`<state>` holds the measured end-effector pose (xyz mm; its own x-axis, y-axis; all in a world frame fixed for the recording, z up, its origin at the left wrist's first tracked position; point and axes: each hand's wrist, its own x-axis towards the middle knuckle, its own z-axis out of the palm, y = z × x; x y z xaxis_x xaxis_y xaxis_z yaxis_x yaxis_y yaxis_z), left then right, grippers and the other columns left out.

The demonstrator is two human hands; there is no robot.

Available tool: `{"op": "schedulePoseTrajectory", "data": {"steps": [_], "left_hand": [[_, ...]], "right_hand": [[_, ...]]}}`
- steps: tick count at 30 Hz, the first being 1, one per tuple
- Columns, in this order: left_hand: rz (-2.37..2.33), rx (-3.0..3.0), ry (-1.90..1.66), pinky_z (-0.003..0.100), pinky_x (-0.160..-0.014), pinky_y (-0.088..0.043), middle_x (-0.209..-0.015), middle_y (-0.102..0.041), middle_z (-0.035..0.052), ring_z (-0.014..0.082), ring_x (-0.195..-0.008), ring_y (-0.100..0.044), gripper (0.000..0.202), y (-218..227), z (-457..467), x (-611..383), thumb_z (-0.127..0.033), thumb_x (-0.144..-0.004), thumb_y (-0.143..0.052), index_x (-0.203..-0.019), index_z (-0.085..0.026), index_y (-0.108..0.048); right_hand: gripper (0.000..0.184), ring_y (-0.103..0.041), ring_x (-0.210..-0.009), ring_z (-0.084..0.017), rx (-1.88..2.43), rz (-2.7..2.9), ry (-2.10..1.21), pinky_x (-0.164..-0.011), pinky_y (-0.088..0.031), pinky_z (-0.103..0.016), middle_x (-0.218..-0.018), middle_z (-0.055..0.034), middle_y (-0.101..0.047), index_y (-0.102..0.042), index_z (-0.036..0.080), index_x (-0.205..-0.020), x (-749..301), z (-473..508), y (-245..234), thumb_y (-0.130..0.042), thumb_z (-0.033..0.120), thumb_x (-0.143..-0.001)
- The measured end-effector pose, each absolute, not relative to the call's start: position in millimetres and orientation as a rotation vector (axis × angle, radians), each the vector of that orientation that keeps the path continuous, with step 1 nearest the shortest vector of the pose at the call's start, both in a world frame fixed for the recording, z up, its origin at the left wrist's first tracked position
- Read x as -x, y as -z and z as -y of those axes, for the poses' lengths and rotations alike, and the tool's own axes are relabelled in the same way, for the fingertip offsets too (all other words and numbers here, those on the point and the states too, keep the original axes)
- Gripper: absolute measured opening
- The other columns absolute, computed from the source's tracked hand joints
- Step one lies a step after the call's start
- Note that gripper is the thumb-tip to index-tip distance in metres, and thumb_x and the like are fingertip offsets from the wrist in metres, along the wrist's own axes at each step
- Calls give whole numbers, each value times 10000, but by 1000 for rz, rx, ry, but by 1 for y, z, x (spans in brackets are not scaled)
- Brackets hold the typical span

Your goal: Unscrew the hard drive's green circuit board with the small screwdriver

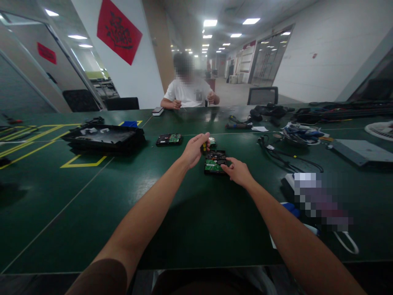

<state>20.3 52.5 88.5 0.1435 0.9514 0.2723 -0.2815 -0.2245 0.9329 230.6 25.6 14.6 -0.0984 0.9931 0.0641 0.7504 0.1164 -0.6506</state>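
Observation:
A hard drive with a green circuit board facing up lies on the dark green table. My left hand is closed above its far left corner, gripping a small screwdriver with a yellow and black handle; the tip cannot be made out. My right hand holds the drive's right edge, thumb and index finger against it. Just behind the drive is a small silvery piece, partly covered by my left hand. A second hard drive with a green board lies to the left.
A black tray-like casing sits at left, near yellow tape. Black cables, bundled wires and a grey metal box lie at right. A blurred-out device is near my right forearm. A person sits opposite.

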Motion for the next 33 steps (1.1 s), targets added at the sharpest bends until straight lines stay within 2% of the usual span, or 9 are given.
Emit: {"op": "schedulePoseTrajectory", "data": {"steps": [5, 12, 19, 22, 29, 33], "left_hand": [[-728, -1353, -1253, 264, -743, -475, -817, -660, 24, 133, -763, -597, 333, -96, -49, -15, -485, -834, -774, -791, -165, -692], [-632, -1226, -1283, 314, -729, -516, -742, -646, 35, 162, -716, -638, 373, -89, -50, -24, -508, -858, -754, -775, -163, -639], [-679, -1208, -1353, 282, -697, -516, -771, -639, 32, 138, -703, -596, 372, -86, -58, -20, -511, -848, -763, -756, -160, -682], [-681, -1192, -1321, 285, -666, -510, -750, -625, 29, 137, -667, -583, 391, -86, -60, -17, -546, -864, -736, -803, -162, -694], [-677, -1114, -1345, 262, -547, -424, -625, -518, -17, 124, -559, -491, 539, -83, -59, -27, -734, -883, -596, -789, -203, -577], [-706, -1222, -1362, 258, -567, -417, -634, -523, -18, 116, -570, -487, 543, -83, -52, -30, -728, -847, -654, -751, -206, -539]], "right_hand": [[513, -666, -537, -130, 1686, 1911, -626, -626, -478, -255, -656, 40, -713, -580, 149, -1412, -231, -26, -13, -646, 421, -983], [518, -671, -529, -129, 1690, 1910, -621, -610, -471, -247, -640, 46, -709, -581, 153, -1408, -231, -27, -13, -652, 432, -977], [519, -660, -506, -127, 1667, 1915, -634, -613, -479, -253, -666, 38, -722, -578, 147, -1408, -232, -28, -11, -633, 444, -987], [522, -666, -518, -125, 1659, 1924, -619, -629, -481, -254, -680, 34, -729, -580, 150, -1408, -233, -28, -9, -636, 452, -986], [534, -677, -534, -130, 1678, 1932, -617, -645, -483, -258, -677, 33, -726, -573, 141, -1420, -232, -28, -10, -630, 452, -990], [528, -676, -536, -129, 1684, 1927, -606, -646, -481, -257, -661, 37, -716, -579, 139, -1413, -232, -27, -12, -642, 440, -984]]}}
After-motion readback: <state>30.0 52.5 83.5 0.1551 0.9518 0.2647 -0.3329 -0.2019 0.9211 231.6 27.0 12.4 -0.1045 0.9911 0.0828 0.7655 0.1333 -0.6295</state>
